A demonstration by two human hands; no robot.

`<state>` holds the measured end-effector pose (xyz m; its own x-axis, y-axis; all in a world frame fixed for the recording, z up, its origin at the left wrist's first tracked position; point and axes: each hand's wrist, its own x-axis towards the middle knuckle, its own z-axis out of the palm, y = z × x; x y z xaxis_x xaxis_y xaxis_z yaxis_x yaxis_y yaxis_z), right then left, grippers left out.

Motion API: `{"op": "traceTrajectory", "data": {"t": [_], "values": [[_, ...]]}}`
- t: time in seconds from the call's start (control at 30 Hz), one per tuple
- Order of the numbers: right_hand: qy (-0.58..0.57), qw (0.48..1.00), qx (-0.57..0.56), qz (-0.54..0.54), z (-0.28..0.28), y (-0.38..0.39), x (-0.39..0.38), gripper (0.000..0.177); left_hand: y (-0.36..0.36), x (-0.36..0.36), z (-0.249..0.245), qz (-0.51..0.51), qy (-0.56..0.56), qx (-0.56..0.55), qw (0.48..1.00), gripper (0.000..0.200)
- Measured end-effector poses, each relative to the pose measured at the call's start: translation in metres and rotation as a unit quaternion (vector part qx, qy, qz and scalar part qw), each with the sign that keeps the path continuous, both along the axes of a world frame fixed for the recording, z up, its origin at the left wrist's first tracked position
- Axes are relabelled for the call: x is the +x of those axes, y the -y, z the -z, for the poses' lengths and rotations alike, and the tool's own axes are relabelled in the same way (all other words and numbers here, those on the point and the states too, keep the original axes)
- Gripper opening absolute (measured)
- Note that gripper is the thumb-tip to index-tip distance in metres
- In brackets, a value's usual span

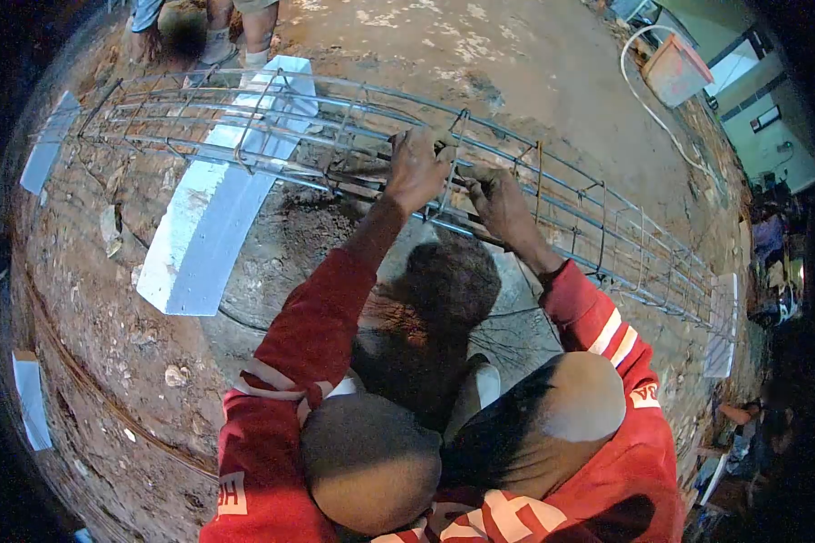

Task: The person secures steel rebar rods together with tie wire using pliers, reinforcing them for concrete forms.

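Note:
A long cage of steel rebar (244,122) lies across the dirt ground, resting on white blocks. My left hand (417,167) is closed around the top bars where a stirrup (457,149) crosses them. My right hand (498,199) grips the bars and stirrup just to the right of it; whether it holds a thin wire or tool I cannot tell. Both arms wear red sleeves with white stripes. My bare knees show at the bottom of the view.
A long white block (213,213) supports the cage at left; another white block (723,326) supports its right end. Another person's legs (244,27) stand beyond the cage. An orange tub (677,68) and white hose (647,104) sit at top right. Thin wires (507,335) lie under the cage.

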<state>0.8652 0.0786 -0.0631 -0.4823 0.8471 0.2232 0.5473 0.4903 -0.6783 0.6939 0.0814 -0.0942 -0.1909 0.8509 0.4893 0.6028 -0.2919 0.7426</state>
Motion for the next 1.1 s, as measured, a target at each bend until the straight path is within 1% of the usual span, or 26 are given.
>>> {"op": "traceTrajectory", "data": {"t": [0.03, 0.07, 0.13, 0.17, 0.2, 0.27, 0.33, 0.4, 0.43, 0.47, 0.5, 0.53, 0.57, 0.6, 0.63, 0.67, 0.73, 0.77, 0.8, 0.83, 0.87, 0.9, 0.97, 1.0, 1.03, 1.1], "values": [[0.044, 0.993, 0.096, -0.053, -0.002, -0.009, 0.004, 0.014, -0.003, 0.0, 0.002, 0.007, -0.003, 0.03, 1.0, 0.017], [0.045, 0.993, 0.093, -0.048, -0.01, -0.015, 0.005, 0.014, -0.003, 0.0, 0.002, 0.013, -0.002, 0.028, 1.0, 0.017], [0.209, 0.97, 0.036, -0.115, -0.027, -0.022, 0.006, 0.022, -0.005, 0.0, -0.002, 0.077, -0.011, 0.037, 0.996, 0.016], [0.206, 0.975, 0.067, -0.048, -0.029, -0.013, 0.006, 0.02, -0.008, 0.002, 0.005, 0.035, -0.052, 0.083, 0.995, 0.01], [0.204, 0.975, 0.069, -0.048, -0.032, -0.009, 0.007, 0.02, -0.007, 0.004, 0.009, 0.034, -0.054, 0.086, 0.994, 0.01], [0.238, 0.96, 0.14, -0.054, -0.035, -0.006, 0.003, 0.013, 0.008, 0.009, -0.001, 0.012, -0.068, 0.168, 0.983, 0.009], [0.262, 0.953, 0.144, -0.054, -0.047, -0.011, 0.005, 0.01, 0.006, 0.004, 0.0, 0.021, -0.097, 0.152, 0.983, 0.014], [0.315, 0.917, 0.235, -0.067, -0.097, 0.005, 0.005, 0.01, 0.021, 0.007, -0.014, 0.045, -0.089, 0.125, 0.987, 0.02], [0.319, 0.916, 0.232, -0.07, -0.109, 0.003, 0.001, 0.01, 0.02, 0.011, -0.016, 0.029, -0.097, 0.14, 0.985, 0.036], [0.34, 0.898, 0.264, -0.095, -0.119, -0.005, -0.008, 0.012, 0.023, 0.014, -0.021, 0.03, -0.095, 0.138, 0.985, 0.036], [0.359, 0.878, 0.295, -0.119, -0.123, -0.017, -0.017, 0.014, 0.027, 0.017, -0.024, 0.011, -0.069, 0.088, 0.994, 0.046], [0.316, 0.862, 0.355, -0.174, -0.122, -0.03, -0.028, 0.014, 0.031, 0.018, -0.03, -0.007, -0.044, 0.038, 0.998, 0.057], [0.271, 0.839, 0.412, -0.23, -0.12, -0.045, -0.038, 0.015, 0.034, 0.02, -0.037, -0.006, -0.043, 0.034, 0.998, 0.057], [0.272, 0.84, 0.409, -0.233, -0.118, -0.059, -0.045, 0.015, 0.035, 0.021, -0.045, -0.026, -0.036, 0.019, 0.999, 0.065], [0.315, 0.854, 0.369, -0.187, -0.117, -0.073, -0.052, 0.015, 0.036, 0.021, -0.048, -0.049, -0.029, 0.006, 0.998, 0.073], [0.358, 0.862, 0.328, -0.142, -0.114, -0.087, -0.06, 0.016, 0.032, 0.02, -0.043, -0.052, -0.027, 0.004, 0.998, 0.073], [0.328, 0.903, 0.252, -0.114, -0.096, -0.119, -0.042, 0.018, 0.026, 0.02, -0.031, -0.032, 0.021, 0.049, 0.998, 0.074], [0.334, 0.904, 0.236, -0.125, -0.087, -0.132, -0.025, 0.018, 0.025, 0.018, -0.03, -0.04, -0.008, -0.012, 0.999, 0.073], [0.361, 0.903, 0.18, -0.149, -0.088, -0.134, -0.012, 0.016, 0.022, 0.017, -0.027, -0.041, -0.005, -0.01, 0.999, 0.073], [0.386, 0.898, 0.124, -0.171, -0.089, -0.13, 0.0, 0.015, 0.018, 0.016, -0.022, -0.043, 0.017, -0.036, 0.998, 0.063], [0.358, 0.919, 0.066, -0.153, -0.089, -0.118, 0.015, 0.01, 0.014, 0.015, -0.019, -0.043, 0.038, -0.064, 0.996, 0.053], [0.313, 0.924, 0.054, -0.213, -0.078, -0.115, 0.038, 0.01, 0.01, 0.012, -0.021, -0.042, 0.039, -0.063, 0.996, 0.053], [0.256, 0.944, -0.038, -0.203, -0.087, -0.055, 0.046, 0.012, 0.0, 0.003, -0.029, -0.032, -0.035, 0.005, 0.999, 0.037], [0.257, 0.949, 0.085, -0.159, -0.098, -0.018, 0.042, 0.011, -0.004, 0.0, -0.033, -0.033, -0.032, 0.008, 0.999, 0.037], [0.275, 0.94, 0.147, -0.139, -0.107, 0.006, 0.036, 0.012, -0.006, -0.003, -0.036, -0.032, -0.055, -0.013, 0.998, 0.031], [0.355, 0.911, 0.184, -0.099, -0.112, 0.011, 0.028, 0.011, -0.017, -0.001, -0.034, -0.054, -0.06, -0.062, 0.995, 0.027]]}}
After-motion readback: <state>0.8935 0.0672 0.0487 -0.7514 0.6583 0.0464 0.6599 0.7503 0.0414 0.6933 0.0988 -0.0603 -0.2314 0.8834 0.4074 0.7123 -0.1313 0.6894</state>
